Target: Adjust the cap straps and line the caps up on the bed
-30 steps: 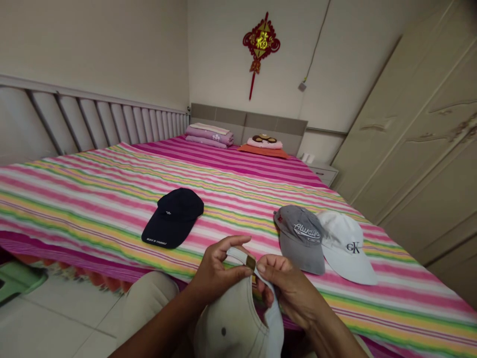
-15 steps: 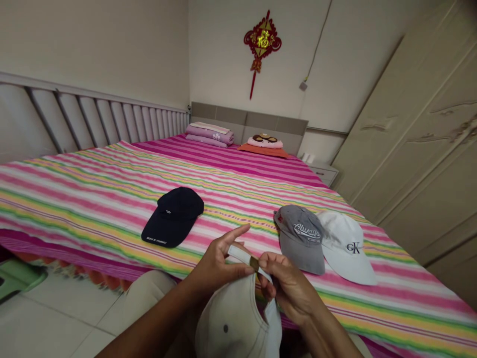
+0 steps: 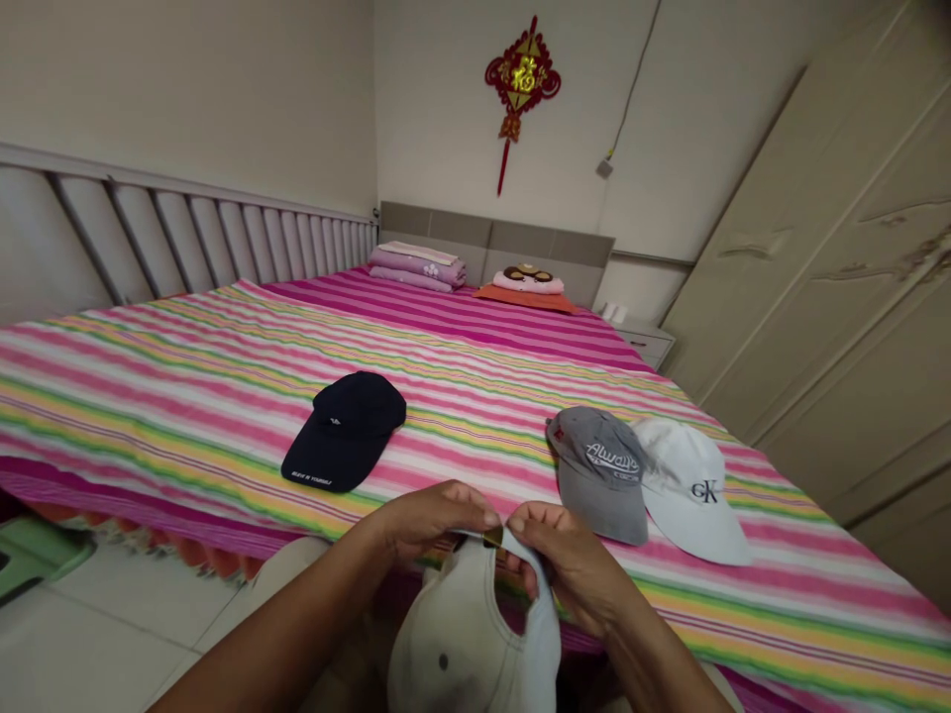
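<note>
A pale cap (image 3: 453, 634) is in front of me with its back opening facing up. My left hand (image 3: 438, 520) pinches the cap's strap just left of a small brass-coloured buckle (image 3: 492, 537). On the buckle's other side, my right hand (image 3: 561, 555) grips the strap (image 3: 529, 566) between thumb and fingers. Beyond my hands, a grey cap (image 3: 601, 475) with white lettering lies on the bed, overlapping a white cap (image 3: 694, 495) marked "CK". A dark navy cap (image 3: 346, 431) rests farther left, its brim toward me.
The bed (image 3: 223, 366) has a striped cover. Folded purple bedding (image 3: 416, 267) and a pink item (image 3: 529, 284) on orange cloth lie near the headboard (image 3: 520, 238). A rail (image 3: 223, 218) runs along the left, a wardrobe (image 3: 839, 277) stands right, and a green stool (image 3: 45, 555) sits lower left.
My left hand has moved down and closed its outstretched fingers on the strap by the buckle. The loose strap end that stuck out to the left is now mostly hidden. The bed caps have not moved.
</note>
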`<state>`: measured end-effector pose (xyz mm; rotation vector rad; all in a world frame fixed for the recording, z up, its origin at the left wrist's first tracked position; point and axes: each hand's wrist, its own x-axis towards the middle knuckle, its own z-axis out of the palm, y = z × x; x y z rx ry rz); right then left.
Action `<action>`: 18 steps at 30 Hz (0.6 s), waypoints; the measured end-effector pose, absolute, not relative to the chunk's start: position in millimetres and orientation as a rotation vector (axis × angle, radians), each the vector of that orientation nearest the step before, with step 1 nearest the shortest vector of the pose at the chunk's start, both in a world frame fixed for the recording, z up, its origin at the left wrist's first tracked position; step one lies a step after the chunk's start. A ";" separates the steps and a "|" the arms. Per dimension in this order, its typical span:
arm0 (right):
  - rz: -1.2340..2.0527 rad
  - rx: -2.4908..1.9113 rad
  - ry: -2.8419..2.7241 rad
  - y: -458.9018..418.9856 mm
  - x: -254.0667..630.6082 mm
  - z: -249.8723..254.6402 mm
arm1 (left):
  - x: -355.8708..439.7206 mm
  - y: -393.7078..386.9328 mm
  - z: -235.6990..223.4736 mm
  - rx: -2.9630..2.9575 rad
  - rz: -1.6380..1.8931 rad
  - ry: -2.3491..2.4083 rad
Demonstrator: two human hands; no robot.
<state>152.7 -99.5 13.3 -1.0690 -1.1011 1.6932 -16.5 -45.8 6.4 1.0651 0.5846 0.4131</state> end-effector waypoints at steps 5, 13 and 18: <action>1.743 -0.993 -1.355 -98.3 172.1 -5.9 | -22.9 -42.0 5.9 0.961 0.471 0.567; 1.748 -0.835 -1.151 -98.9 184.0 -14.5 | -32.4 -32.3 5.9 1.001 0.460 0.487; 1.748 -0.790 -1.014 -96.7 187.6 -4.2 | -29.2 -33.2 10.4 1.071 0.472 0.545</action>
